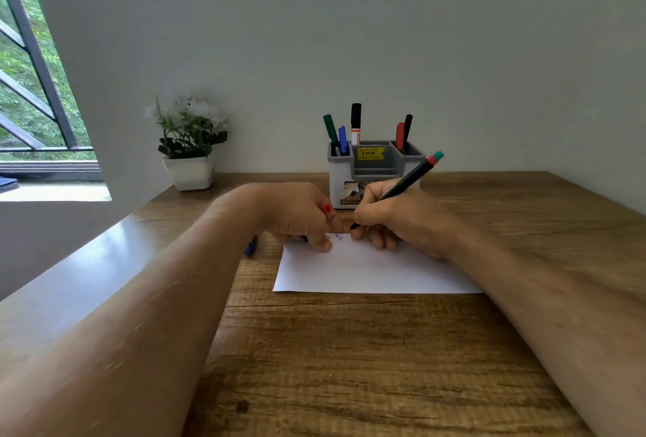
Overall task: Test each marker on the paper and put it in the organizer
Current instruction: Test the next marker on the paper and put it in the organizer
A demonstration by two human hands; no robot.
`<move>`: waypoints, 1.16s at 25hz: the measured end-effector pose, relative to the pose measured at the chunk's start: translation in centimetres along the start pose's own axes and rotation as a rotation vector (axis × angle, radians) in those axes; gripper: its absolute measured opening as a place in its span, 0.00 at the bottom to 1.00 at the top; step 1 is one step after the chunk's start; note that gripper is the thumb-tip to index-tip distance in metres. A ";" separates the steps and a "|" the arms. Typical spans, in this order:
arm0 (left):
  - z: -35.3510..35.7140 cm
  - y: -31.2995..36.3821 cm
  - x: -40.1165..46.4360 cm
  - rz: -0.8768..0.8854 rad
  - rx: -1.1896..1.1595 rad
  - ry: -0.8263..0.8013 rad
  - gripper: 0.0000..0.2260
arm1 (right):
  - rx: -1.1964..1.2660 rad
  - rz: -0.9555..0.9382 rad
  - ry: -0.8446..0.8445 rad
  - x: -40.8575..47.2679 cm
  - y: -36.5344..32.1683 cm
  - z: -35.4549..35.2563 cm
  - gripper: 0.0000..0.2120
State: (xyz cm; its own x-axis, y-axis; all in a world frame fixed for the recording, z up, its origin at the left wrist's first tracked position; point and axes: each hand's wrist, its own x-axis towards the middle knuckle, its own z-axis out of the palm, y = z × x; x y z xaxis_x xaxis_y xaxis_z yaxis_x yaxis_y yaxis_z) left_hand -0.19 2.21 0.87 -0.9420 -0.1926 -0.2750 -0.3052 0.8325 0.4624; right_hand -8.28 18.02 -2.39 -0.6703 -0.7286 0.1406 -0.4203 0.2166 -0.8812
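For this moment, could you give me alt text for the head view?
The right hand grips a black marker with a red and teal end, tip over white paper on a wooden desk; the left hand pinches a red cap. Behind stands a grey and white organizer with five markers.

white paper (pixel 367 268), grey-white organizer (pixel 344 176), brown wood-grain table (pixel 349 349).
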 end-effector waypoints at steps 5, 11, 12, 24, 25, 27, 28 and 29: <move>0.4 0.1 0.5 -0.006 -0.003 -0.014 0.14 | -0.127 -0.027 0.059 0.3 0.0 0.3 0.11; 0.6 0.4 0.8 0.014 0.053 0.009 0.16 | -0.234 -0.057 0.057 0.3 -0.2 0.6 0.10; 0.6 0.4 0.7 0.012 0.050 0.008 0.16 | -0.234 -0.055 0.057 0.4 -0.2 0.6 0.11; 0.6 0.5 0.7 -0.009 -0.005 0.003 0.16 | -0.238 -0.052 0.080 0.5 -0.1 0.7 0.13; 0.6 0.5 0.8 -0.006 -0.003 0.006 0.16 | -0.237 -0.050 0.078 0.5 -0.1 0.7 0.13; 0.6 0.5 0.7 -0.001 0.006 0.011 0.16 | -0.246 -0.045 0.083 0.4 -0.2 0.8 0.12; 0.7 0.5 0.7 -0.001 0.006 0.012 0.16 | -0.246 -0.046 0.082 0.4 -0.2 0.8 0.12; 0.7 0.4 0.7 -0.001 0.006 0.014 0.16 | -0.241 -0.048 0.076 0.4 -0.2 0.9 0.12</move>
State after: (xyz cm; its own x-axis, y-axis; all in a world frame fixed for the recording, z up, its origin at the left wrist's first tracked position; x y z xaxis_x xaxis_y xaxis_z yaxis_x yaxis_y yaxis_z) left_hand -0.91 2.79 0.32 -0.9434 -0.2010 -0.2639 -0.3059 0.8350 0.4573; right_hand -7.90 17.14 -2.56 -0.6865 -0.6927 0.2209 -0.5801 0.3386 -0.7408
